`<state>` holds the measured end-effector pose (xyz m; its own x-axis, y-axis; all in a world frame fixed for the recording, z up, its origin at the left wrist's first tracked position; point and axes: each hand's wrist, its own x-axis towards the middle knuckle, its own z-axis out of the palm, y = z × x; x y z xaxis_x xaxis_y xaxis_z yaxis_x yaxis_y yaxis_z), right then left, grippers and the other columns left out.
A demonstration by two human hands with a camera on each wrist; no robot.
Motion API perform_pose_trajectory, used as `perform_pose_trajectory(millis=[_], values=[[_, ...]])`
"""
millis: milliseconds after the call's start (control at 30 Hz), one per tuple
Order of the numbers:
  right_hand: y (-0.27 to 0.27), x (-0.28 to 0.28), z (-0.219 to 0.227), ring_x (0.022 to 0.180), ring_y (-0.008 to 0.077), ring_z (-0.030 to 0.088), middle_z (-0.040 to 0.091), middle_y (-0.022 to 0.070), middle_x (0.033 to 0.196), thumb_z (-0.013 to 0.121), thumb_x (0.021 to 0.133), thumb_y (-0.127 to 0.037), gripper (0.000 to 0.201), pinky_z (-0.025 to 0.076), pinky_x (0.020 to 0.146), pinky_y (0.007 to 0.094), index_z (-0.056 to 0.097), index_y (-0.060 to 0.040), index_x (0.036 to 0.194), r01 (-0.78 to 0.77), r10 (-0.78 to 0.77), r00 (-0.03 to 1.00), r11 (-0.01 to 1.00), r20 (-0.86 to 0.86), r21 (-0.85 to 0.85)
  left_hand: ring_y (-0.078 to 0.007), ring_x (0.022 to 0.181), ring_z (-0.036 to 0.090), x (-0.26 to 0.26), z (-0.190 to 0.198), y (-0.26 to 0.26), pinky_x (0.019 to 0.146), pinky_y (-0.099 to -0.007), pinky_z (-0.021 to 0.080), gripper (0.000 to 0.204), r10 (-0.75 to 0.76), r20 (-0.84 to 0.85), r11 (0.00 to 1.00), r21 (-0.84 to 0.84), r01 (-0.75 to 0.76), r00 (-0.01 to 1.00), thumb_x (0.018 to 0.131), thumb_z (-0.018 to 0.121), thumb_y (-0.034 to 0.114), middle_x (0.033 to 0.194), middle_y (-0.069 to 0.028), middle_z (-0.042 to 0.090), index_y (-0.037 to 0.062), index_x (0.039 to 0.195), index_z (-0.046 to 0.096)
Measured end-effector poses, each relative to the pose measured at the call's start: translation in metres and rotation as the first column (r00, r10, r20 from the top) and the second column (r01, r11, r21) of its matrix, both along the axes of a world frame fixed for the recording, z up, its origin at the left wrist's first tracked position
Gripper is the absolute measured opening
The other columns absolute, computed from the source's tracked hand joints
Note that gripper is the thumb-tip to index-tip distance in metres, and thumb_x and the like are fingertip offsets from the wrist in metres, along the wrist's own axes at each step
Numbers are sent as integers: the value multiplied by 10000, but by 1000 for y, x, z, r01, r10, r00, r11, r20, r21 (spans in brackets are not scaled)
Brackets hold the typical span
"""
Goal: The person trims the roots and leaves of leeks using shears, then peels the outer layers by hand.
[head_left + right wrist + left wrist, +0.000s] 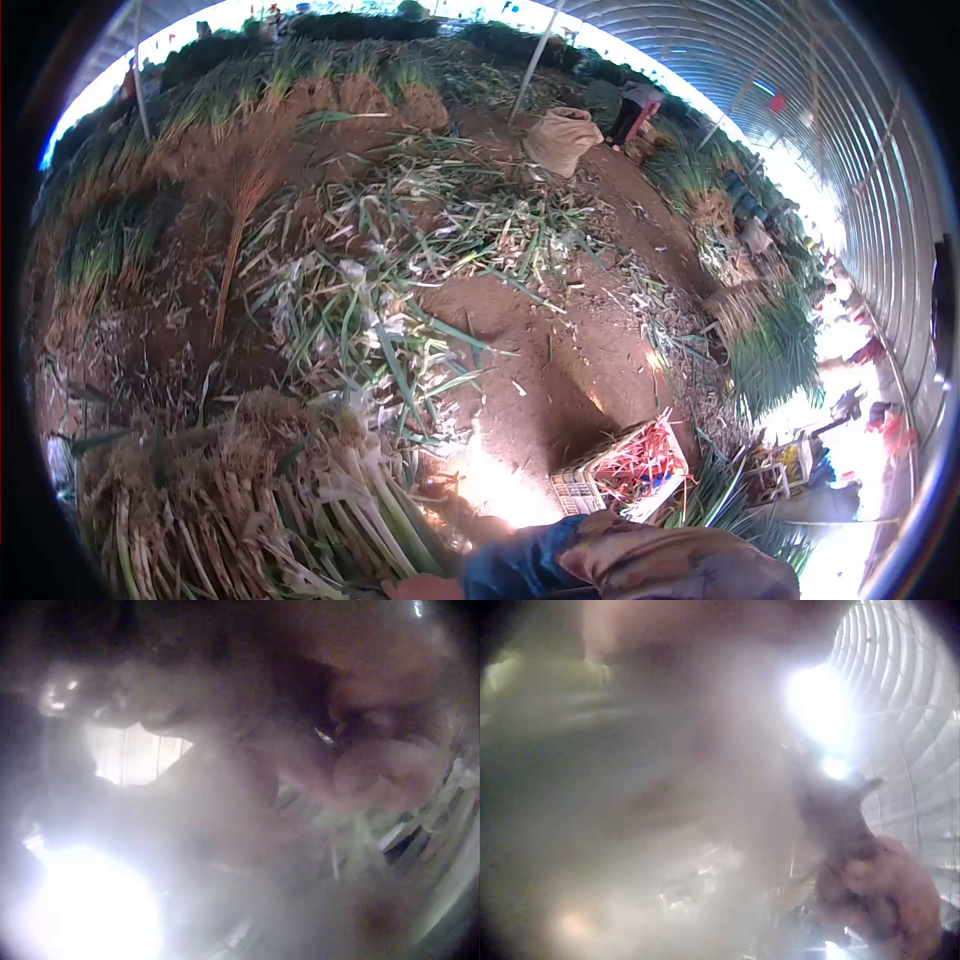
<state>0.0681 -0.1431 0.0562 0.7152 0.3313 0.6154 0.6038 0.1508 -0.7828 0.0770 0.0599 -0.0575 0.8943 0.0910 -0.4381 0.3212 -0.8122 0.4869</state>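
In the head view, a hand beyond a blue cuff, likely my right, shows at the bottom edge beside a heap of long green onions with pale stalks and dry roots. The hazy right wrist view has curled fingers of my right hand, with pale green onion stalks coming out right under them. My left hand is a blurred pink shape across the top of the left wrist view; what it holds I cannot tell. Lower right there, another hand has bent fingers.
A pale plastic crate of red strips stands right of the heap. Loose leaves and peelings litter the dirt floor, where a twig broom lies. Farther off are a sack, a bending person and bundled green onions.
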Motion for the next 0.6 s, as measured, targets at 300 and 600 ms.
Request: perform_pose_trajectory(millis=[300,600], values=[[-24,-50,31,661,295,504,514,138,707,505,764,-149,191,413,598,405,512,10,871,-325,-37,686,878,-726,-352,-291,1131,479,-94,-19,30,960,-400,389,756,-31,253,992,-108,60,967,694,738,267,1267,-154,479,54,1331,390],[14,19,3,593,375,595,574,219,725,575,752,-193,570,491,509,440,348,134,1160,-199,-264,894,490,-362,-849,-139,828,537,-94,31,11,698,-262,463,769,415,-355,494,-686,-535,838,659,612,45,1023,-59,551,16,1369,319]])
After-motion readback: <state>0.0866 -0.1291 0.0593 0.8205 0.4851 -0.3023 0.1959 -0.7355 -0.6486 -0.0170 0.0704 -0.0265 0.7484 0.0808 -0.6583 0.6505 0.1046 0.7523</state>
